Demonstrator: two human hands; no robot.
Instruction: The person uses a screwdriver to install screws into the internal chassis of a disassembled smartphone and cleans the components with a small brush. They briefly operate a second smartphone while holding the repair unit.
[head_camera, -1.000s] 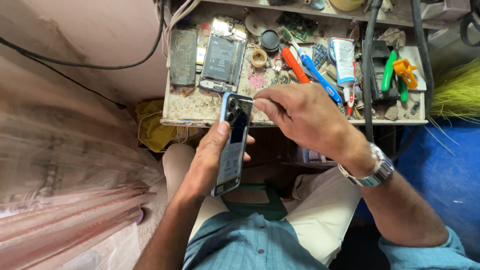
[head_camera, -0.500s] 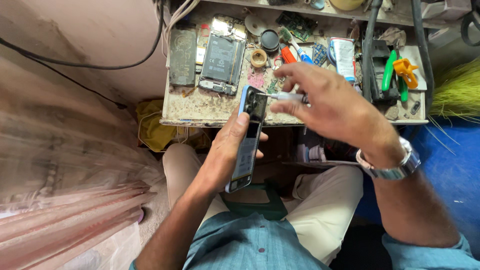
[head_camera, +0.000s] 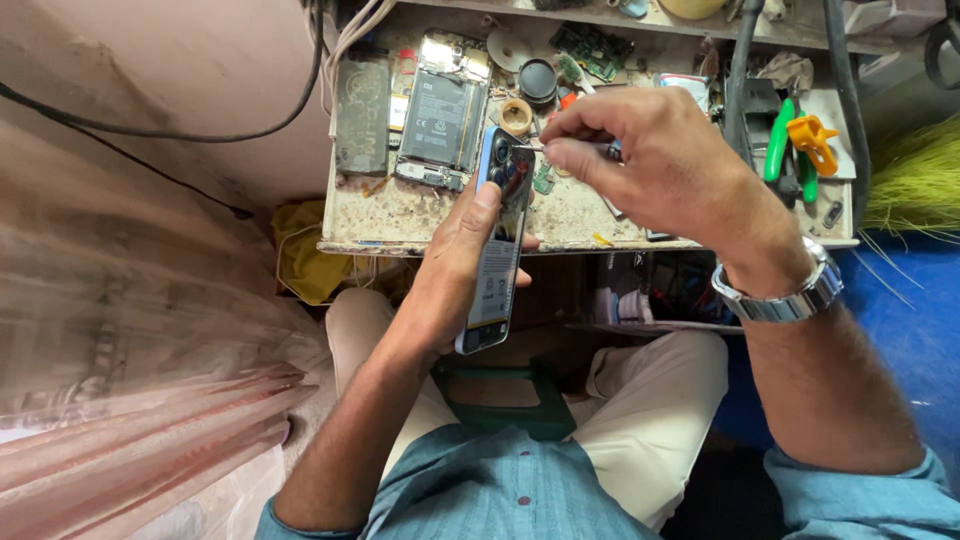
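Head view, looking down past the lap: the left hand (head_camera: 455, 275) is wrapped around a blue smartphone (head_camera: 497, 245), palm under its back and thumb laid along the near edge, holding it upright and tilted just above the front lip of the workbench (head_camera: 440, 215). The right hand (head_camera: 655, 165) is pinched closed on a thin metal tool (head_camera: 528, 149), likely tweezers or a fine pick, whose tip meets the phone at its top end beside the camera cluster. A metal wristwatch (head_camera: 785, 292) sits on that wrist.

The phone looks light, flat and stiff, with a glossy back that would slip easily, and glass that would crack under a twist or a drop. The long side edges, where the left hand already clamps it, seem the safest place to hold; the camera end and the glass faces are best left free of pressure.

Behind the hands, on the stained bench, lies an opened phone with its battery showing (head_camera: 440, 115), a dark worn phone cover (head_camera: 362, 115) to its left, a small roll of tape (head_camera: 517, 116), a round black cap (head_camera: 539, 80), a green circuit board (head_camera: 592, 52) and green-and-orange-handled pliers (head_camera: 795, 140). Black cables (head_camera: 170, 130) run along the wall.
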